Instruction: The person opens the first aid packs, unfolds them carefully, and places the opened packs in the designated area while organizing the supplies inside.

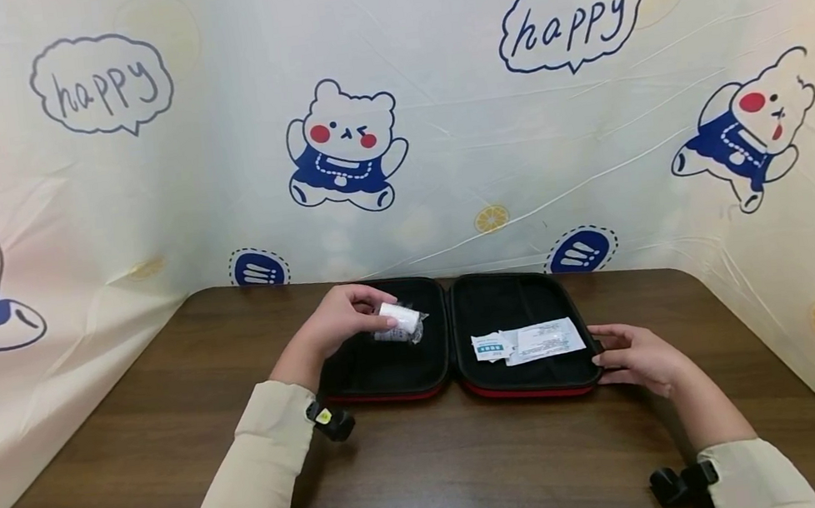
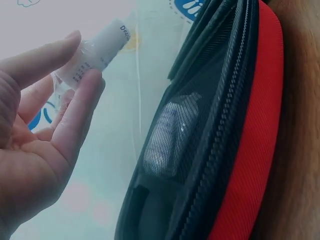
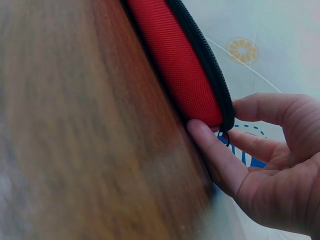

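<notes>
My left hand [image 1: 343, 322] pinches a white bandage roll [image 1: 400, 316] in a clear wrapper between thumb and fingers, above the left half of a black zip case [image 1: 510, 297] with red sides. Blue print shows on the wrapped roll [image 2: 107, 46] in the left wrist view. Behind the case's mesh pocket lies another clear-wrapped item [image 2: 167, 132]. At the case's right end, my right hand [image 1: 641, 357] grips the edge; in the right wrist view its thumb and fingers hold the red side [image 3: 175, 60] by the zip. The case lies spread open.
Flat white packets [image 1: 547, 340] lie in the right half of the case, a smaller one with a green-blue label [image 1: 491, 347] beside them. The case stands near the back of the brown wooden table [image 1: 432, 469]. A printed cloth [image 1: 437, 116] hangs behind.
</notes>
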Available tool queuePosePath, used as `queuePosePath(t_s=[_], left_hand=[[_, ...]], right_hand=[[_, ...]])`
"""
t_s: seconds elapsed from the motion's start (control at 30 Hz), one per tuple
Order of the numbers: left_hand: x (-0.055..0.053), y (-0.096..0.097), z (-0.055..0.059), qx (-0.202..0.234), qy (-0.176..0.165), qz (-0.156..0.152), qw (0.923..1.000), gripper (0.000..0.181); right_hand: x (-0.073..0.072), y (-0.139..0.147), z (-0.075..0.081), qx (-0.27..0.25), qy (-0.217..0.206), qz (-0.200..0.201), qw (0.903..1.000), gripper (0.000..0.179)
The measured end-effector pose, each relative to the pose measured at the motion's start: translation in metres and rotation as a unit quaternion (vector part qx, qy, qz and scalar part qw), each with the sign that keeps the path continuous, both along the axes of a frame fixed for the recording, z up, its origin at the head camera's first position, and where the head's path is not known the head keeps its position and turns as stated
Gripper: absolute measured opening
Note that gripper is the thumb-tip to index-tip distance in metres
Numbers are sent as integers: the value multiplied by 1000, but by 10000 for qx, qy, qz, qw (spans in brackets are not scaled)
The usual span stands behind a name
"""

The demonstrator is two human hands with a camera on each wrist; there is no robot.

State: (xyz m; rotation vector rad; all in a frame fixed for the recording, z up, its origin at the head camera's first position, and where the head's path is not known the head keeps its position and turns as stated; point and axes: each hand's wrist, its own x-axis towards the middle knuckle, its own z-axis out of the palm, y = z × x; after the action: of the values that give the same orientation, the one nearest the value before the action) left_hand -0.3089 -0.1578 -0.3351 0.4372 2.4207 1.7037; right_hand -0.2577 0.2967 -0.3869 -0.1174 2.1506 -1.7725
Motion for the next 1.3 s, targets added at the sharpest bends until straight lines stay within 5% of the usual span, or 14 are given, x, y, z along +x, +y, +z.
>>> queuePosePath(t_s=[0.63, 1.07, 1.3], left_hand=[[17, -36, -2, -28, 76, -100, 9999, 46], [17, -70, -3, -172, -103, 450, 9988, 43], [16, -81, -8, -37, -311, 464, 9984, 45]], right_hand=[[0, 0, -1, -17, -26, 33, 10000, 70], [-1, -1, 0, -17, -33, -43, 10000, 71], [0, 0, 0, 4, -22, -28, 10000, 70]])
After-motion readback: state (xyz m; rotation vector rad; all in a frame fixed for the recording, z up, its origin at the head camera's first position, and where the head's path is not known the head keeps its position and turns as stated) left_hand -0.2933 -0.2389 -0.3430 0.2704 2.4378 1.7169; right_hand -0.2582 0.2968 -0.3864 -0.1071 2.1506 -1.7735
